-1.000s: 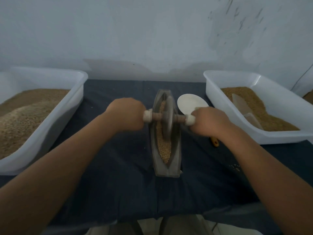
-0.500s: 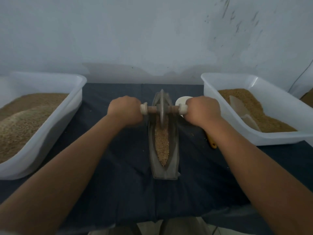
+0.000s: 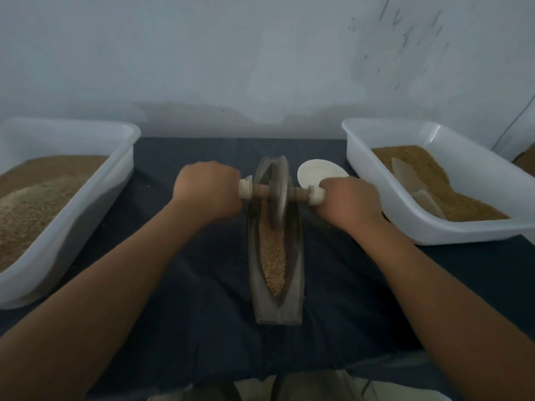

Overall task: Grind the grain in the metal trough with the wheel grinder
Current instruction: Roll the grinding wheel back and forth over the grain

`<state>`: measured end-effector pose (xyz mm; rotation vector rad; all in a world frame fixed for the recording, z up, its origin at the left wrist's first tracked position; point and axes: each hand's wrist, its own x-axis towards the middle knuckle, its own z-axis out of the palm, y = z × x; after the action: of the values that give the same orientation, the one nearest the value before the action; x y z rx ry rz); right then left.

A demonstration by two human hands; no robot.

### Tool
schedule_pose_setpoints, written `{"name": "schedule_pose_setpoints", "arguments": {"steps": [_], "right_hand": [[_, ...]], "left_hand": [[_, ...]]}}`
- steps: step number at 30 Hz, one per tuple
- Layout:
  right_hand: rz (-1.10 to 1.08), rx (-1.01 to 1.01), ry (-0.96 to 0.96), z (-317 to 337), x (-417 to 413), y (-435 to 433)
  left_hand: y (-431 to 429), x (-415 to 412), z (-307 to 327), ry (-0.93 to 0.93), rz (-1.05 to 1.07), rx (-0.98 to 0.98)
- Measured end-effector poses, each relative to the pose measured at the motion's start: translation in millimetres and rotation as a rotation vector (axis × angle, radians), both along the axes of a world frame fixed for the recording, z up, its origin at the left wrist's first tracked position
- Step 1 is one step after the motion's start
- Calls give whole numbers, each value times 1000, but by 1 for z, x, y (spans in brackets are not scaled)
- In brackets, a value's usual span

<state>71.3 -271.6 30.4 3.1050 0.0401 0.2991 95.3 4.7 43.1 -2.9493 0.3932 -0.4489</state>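
Metal trough (image 3: 295, 285) was recorded lying lengthwise on the dark cloth (image 3: 188, 285), with grain (image 3: 272, 256) heaped along its channel. Wheel grinder (image 3: 278, 195) was seen standing upright in the trough's far half. Its axle was gripped at both ends, left hand (image 3: 208, 189) and right hand (image 3: 347, 201) each clenched round a handle. A white dish (image 3: 318, 172) was noted just right of the trough's far end

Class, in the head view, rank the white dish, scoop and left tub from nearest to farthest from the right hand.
1. White dish, just behind the right hand.
2. Scoop, in the right tub.
3. Left tub, far left.
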Motion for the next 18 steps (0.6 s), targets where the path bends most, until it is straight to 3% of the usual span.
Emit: {"name": "schedule_pose_setpoints", "arguments": {"steps": [4,8,12,15,18], "right_hand": [[-49,20,54,2,19,2],[74,4,103,6,-34,-6],[186,17,136,13,-79,-12],[150,-27,125,13,-59,-4],[60,-89,-16,14,-11,7]], "left_hand": [[-11,15,13,12,-3,10],[13,-31,2,124,-94,-2],[38,-69,-14,121,-173,-31],[31,-49,-19,119,-121,-43],[14,-4,-17,60,7,-83]]}}
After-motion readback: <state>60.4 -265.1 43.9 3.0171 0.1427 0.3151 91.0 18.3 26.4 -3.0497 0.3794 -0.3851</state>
